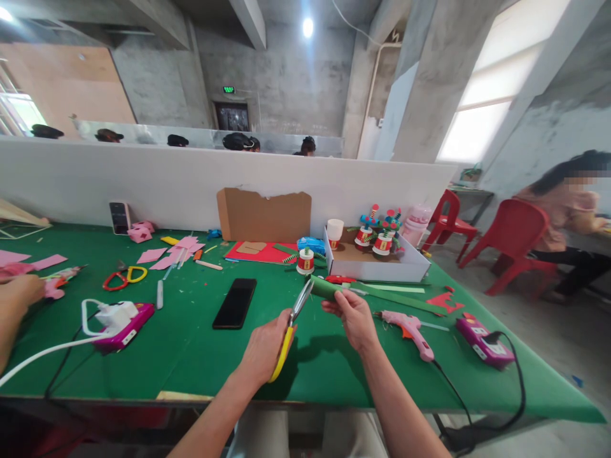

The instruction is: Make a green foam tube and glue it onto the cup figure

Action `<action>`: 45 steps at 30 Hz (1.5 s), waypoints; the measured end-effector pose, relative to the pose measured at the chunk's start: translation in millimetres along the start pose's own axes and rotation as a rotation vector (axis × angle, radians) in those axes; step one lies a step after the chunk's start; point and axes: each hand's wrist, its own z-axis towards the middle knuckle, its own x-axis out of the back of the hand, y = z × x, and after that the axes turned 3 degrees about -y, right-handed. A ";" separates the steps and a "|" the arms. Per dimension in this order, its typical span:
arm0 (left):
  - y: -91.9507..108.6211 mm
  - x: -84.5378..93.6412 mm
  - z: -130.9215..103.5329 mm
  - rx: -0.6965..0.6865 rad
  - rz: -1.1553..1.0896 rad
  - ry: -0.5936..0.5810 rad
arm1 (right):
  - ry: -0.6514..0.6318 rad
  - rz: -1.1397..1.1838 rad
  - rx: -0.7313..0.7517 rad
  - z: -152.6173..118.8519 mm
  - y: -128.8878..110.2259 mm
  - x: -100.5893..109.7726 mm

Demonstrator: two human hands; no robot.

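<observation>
My left hand [267,346] is closed around a pair of scissors [283,356] with yellow handles, its metal blades pointing up and to the right. The blade tips meet the left end of a green piece of paper [324,288]. Pinched between the thumb and fingers of my right hand [352,316] is the right end of that paper. Just beyond the blades stands a small red-and-white paper cup figure [305,261] with striped coiled arms. A black phone [235,303] lies flat left of the scissors. Right of my right hand rests a pink glue gun [409,329].
A white box [377,271] with cup figures stands behind my hands. Purple power strips [484,343] with cables lie at right and left. Green paper strips [405,298], pink paper [174,252] and red-and-yellow scissors [125,277] are scattered about. Another person's hand [21,296] is at the far left.
</observation>
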 end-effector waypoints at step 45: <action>3.7 -5.3 -5.8 0.017 0.039 -0.028 | 0.044 -0.013 0.050 -7.9 2.0 1.5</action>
